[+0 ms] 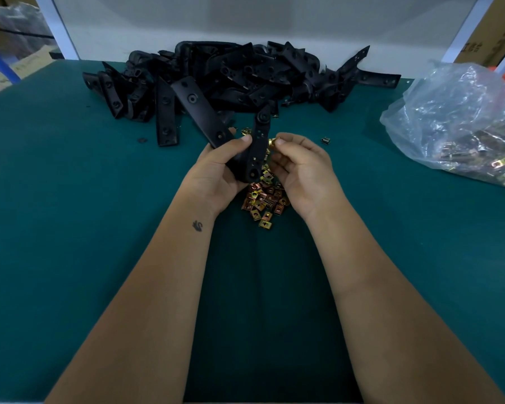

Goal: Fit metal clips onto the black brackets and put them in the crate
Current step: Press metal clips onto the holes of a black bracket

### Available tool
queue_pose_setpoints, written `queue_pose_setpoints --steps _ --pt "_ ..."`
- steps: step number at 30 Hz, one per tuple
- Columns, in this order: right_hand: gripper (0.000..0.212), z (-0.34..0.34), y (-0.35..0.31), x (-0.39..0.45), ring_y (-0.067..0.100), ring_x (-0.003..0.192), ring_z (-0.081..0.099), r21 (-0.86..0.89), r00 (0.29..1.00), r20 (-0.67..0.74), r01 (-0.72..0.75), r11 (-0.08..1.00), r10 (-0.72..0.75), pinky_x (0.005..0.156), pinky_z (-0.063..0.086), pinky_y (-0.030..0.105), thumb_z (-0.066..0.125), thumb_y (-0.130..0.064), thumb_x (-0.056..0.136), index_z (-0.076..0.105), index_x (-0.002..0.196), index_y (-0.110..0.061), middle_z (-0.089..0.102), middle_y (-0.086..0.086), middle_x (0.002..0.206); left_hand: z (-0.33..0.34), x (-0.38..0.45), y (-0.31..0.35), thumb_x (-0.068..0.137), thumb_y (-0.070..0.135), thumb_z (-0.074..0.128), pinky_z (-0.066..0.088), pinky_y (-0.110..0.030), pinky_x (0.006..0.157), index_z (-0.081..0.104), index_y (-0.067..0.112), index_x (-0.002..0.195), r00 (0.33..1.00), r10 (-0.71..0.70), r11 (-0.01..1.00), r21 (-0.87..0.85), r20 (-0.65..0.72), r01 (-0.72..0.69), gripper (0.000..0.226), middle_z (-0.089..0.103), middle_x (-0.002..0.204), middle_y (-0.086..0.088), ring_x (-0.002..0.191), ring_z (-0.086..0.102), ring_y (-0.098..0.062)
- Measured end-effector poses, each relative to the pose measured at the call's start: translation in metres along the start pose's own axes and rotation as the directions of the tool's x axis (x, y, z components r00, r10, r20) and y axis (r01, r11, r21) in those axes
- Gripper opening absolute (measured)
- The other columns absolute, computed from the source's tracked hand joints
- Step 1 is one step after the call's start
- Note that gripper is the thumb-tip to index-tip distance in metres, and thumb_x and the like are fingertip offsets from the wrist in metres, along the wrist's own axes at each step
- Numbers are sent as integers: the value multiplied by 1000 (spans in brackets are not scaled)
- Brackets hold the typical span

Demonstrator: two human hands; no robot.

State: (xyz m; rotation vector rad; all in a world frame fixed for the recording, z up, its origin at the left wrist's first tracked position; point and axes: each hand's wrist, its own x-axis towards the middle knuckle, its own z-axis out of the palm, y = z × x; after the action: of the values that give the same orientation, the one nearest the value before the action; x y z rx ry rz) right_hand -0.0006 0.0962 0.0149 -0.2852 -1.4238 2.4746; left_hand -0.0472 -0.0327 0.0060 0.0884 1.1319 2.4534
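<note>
Black plastic fills my left hand at the centre of the frame: my fingers and thumb are curled round a black bracket, an angled piece whose one arm rises toward the upper left and whose other stands nearly upright between my two hands. My right hand, just right of centre, pinches a small brass-coloured metal clip between thumb and fingertips, the clip held right beside the upright arm of the bracket; whether it touches the plastic I cannot tell. Both my bare forearms reach in from the lower edge of the frame and converge toward the middle, the left one showing a small dark tattoo near the wrist.

Below my hands a loose heap of clips lies on the green table mat, with a few strays just above and to the right of my fingers. Across the upper middle of the frame sprawls a large pile of brackets, well beyond my hands. At the right edge a crumpled clear plastic bag rests on the mat, more clips visible through its lower part. Cardboard boxes stand blurred in the upper left corner
</note>
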Motion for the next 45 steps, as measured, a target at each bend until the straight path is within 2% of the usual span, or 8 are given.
queue_pose_setpoints --steps 5,12,22,28,31,35,39,45 --pt "15 0 -1 -1 17 78 65 60 1000 27 7 998 -9 79 55 29 58 4 91 68 92 -6 70 8 86 0 -2 0 88 7 68 58 -33 67 57 17 108 1000 -2 1000 16 -3 2 25 74 95 -3 87 73 -18" --pt "12 -1 -1 -2 13 72 64 46 999 37 6 999 -8 68 56 24 61 1 90 69 88 -7 71 5 78 -1 -1 1 87 8 68 58 -33 67 58 17 102 1000 -3 1000 20 16 3 20 74 91 -2 82 72 -16" --pt "14 -2 -4 -2 9 67 65 21 1000 8 9 1000 -9 67 54 22 63 0 89 68 81 -9 71 1 72 -1 -2 1 80 7 72 59 -34 75 55 19 112 1000 11 1000 11 25 -12 39 75 94 -3 86 72 -17" --pt "14 -1 -3 -3 12 69 61 16 1000 -10 21 1000 -21 66 55 22 64 2 87 68 78 -8 68 3 74 -2 -2 -1 84 4 68 60 -35 76 52 18 121 999 16 1000 -6 31 -16 42 69 111 -7 93 70 -20" --pt "14 -2 -4 -3 11 68 60 26 1000 -1 22 999 -22 66 54 22 64 2 87 68 79 -8 67 3 73 -2 -1 -1 82 5 70 59 -33 74 54 18 118 999 14 1000 -12 35 -14 42 70 109 -6 92 71 -19" --pt "13 -1 -4 -3 12 70 62 24 1000 9 25 999 -25 67 55 23 63 3 88 67 80 -7 68 4 76 -1 -1 0 73 8 74 60 -32 74 57 19 112 999 16 1000 -6 36 -16 45 75 94 -2 85 73 -17" --pt "14 1 -2 -4 16 74 65 49 999 25 23 999 -25 70 56 24 63 3 88 66 82 -8 69 7 82 -3 -1 0 77 6 73 59 -32 73 56 19 112 999 20 1000 -8 47 -19 41 74 95 -3 86 72 -17" --pt "21 2 -2 -4 22 83 63 21 997 3 76 997 -76 85 54 34 64 6 86 61 100 -10 64 17 95 -2 -1 0 85 5 69 54 -40 91 55 17 116 998 27 997 64 59 -31 37 71 103 -5 94 70 -20"
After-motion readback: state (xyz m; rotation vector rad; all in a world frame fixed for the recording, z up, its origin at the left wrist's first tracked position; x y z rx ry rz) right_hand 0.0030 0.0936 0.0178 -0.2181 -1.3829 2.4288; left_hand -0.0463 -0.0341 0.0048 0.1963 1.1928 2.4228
